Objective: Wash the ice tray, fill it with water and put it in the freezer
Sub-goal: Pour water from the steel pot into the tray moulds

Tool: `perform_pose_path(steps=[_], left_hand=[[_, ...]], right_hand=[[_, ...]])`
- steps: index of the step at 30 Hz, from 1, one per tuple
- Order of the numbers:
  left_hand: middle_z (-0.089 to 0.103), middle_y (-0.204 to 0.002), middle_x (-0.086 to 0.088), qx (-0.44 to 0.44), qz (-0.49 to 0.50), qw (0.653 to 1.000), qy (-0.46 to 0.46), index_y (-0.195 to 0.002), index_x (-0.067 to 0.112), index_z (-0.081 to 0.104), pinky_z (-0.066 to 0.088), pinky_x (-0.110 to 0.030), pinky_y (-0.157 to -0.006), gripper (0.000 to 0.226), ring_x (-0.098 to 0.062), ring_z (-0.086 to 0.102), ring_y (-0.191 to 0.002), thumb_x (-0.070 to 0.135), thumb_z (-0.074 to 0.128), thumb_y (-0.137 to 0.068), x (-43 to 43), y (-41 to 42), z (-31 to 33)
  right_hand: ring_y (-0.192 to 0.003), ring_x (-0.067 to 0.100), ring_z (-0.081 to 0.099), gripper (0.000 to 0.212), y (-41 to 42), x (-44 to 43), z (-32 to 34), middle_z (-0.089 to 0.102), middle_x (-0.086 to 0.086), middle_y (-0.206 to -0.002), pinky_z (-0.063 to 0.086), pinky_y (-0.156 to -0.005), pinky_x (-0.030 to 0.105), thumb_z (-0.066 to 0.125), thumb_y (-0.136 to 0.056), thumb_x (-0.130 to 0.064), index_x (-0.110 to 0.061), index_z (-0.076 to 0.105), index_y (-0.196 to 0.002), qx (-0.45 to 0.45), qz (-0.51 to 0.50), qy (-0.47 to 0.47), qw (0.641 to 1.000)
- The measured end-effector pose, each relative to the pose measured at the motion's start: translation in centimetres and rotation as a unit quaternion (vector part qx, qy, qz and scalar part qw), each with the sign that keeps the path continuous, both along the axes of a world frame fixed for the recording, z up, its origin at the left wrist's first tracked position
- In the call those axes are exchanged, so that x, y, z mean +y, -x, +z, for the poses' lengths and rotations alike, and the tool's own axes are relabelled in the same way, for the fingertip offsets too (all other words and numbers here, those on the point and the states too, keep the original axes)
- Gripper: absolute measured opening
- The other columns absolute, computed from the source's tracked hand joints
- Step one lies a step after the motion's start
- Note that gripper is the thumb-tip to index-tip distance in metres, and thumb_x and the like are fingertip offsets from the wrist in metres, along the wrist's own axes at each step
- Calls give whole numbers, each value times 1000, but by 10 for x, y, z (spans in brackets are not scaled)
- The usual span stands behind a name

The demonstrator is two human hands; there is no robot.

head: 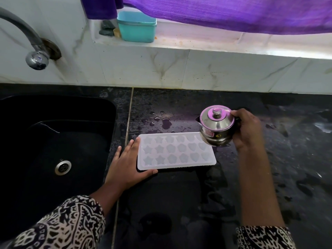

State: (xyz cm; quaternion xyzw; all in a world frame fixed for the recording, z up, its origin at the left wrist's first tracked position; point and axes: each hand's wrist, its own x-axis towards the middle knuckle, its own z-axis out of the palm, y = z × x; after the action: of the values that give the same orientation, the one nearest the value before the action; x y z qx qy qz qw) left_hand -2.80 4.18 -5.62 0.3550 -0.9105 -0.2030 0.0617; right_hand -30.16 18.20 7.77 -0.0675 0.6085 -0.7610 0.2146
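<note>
A translucent white ice tray [177,152] with star and flower shaped cells lies flat on the black counter [179,203], just right of the sink. My left hand [128,165] rests against the tray's left end, fingers straight along its edge and thumb along the front edge. My right hand [247,129] grips a small lidded steel jug [216,125] by its handle. The jug hangs over the tray's right rear corner, its spout pointing left.
A black sink [53,141] with a steel drain lies at the left, under a curved tap [36,58]. Water drops [161,121] sit on the counter behind the tray. A teal box [136,26] stands on the window ledge below a purple curtain [233,13].
</note>
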Motion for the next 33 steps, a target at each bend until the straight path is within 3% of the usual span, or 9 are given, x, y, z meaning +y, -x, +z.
perform_pose_path(steps=[10,16,21,25,33], left_hand=[[7,-163,11,4,0,1000,-1,-156,23,-4,-5,-35,-120,128,-3,0,-148,99,23,-57,-1,0,0],[7,-163,10,8,0,1000,1,-156,21,-3,-5,-36,-119,125,-5,1,-149,94,32,-61,0,0,1],[3,-163,11,1,-3,1000,1,-155,21,-5,-6,-37,-119,124,-5,-2,-149,93,29,-61,0,-1,3],[6,-163,10,8,0,1000,-5,-155,20,-4,-5,-38,-120,123,-6,-1,-149,92,30,-61,0,-1,3],[2,-163,12,18,-1,1000,-9,-155,22,-7,-7,-36,-119,118,-5,-3,-149,87,40,-69,0,-2,5]], right_hand=[[-45,7,44,40,-46,-37,-15,47,-4,-44,38,-46,14,51,-79,8,-14,57,-45,-21,69,0,997],[-45,9,35,26,-68,-55,-18,39,-4,-44,33,-46,17,54,-78,8,-6,45,-58,16,98,-41,994],[-55,15,35,9,-80,-60,-20,36,6,-58,33,-52,23,58,-78,1,-3,52,-72,43,116,-93,988],[-53,14,35,26,-86,-62,-17,36,6,-56,34,-51,24,58,-78,1,-8,44,-58,66,107,-110,986],[-43,9,34,35,-95,-63,-19,35,2,-48,32,-44,19,58,-78,3,-11,39,-52,88,81,-129,984]])
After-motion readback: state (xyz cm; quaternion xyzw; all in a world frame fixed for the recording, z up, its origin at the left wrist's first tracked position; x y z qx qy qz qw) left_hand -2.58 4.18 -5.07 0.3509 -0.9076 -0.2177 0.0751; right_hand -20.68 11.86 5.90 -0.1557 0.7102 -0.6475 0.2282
